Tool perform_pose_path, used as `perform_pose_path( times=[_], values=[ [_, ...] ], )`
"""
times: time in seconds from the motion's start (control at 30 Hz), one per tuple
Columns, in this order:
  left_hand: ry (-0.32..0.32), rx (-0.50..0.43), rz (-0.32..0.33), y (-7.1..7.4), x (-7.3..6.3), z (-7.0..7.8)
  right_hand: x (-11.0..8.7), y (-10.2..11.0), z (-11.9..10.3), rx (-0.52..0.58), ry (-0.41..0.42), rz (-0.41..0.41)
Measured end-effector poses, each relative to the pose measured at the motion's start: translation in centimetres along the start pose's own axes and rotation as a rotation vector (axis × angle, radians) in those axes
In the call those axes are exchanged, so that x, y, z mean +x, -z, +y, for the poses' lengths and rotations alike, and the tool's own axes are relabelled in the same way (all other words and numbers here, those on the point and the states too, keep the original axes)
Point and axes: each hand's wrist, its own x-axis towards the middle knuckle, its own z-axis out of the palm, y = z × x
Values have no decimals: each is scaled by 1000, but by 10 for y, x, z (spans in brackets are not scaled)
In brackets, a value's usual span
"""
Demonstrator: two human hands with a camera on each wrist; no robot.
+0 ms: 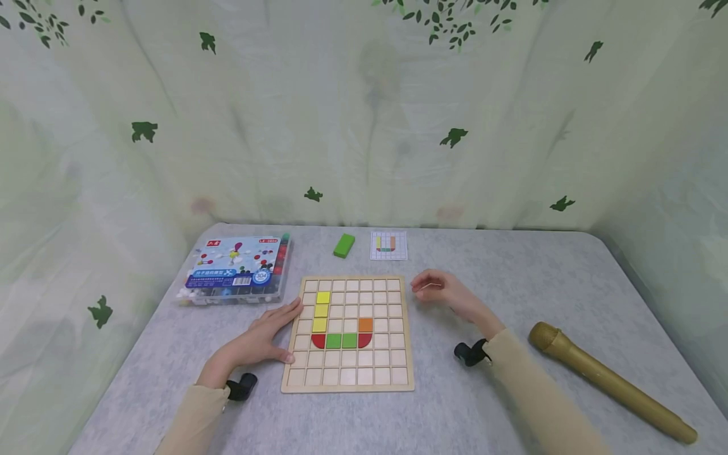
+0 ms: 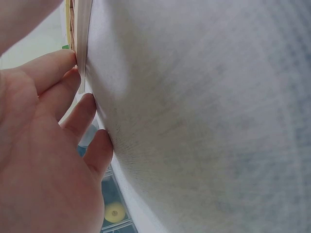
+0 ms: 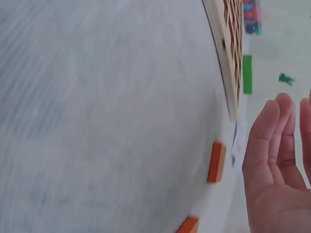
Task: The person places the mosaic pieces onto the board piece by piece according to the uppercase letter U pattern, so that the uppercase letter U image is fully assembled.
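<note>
A square wooden grid board [image 1: 348, 388] lies on the table. It carries a U-shaped row of tiles: yellow tiles [image 1: 321, 311] on the left, green tiles [image 1: 342, 341] between two red rounded ones [image 1: 318, 341] at the bottom, and one orange tile [image 1: 366, 325] on the right. Against the board's left edge rests my left hand [image 1: 257, 337], fingers extended, thumb touching the lower edge. Just right of the board hovers my right hand [image 1: 449, 296], fingers loosely bent, with nothing visible in it. Two orange blocks [image 3: 216, 162] lie below it in the right wrist view; the head view hides them.
A printed pattern card [image 1: 401, 253] and a green block [image 1: 344, 246] lie behind the board. To the left stands a clear plastic box [image 1: 233, 268] of molecular model parts. A gold microphone-shaped stick [image 1: 614, 383] lies at the right. A leaf-patterned curtain [image 1: 364, 126] surrounds the table.
</note>
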Motion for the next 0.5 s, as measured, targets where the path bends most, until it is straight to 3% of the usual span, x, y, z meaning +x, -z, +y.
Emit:
perform_pose_path(
  times=[0.23, 0.5],
  values=[
    [-5, -2, 1, -1, 0, -1, -2, 21, 11, -45, -19, 86],
    [-6, 8, 4, 1, -1, 1, -1, 28, 10, -155, -91, 141]
  ],
)
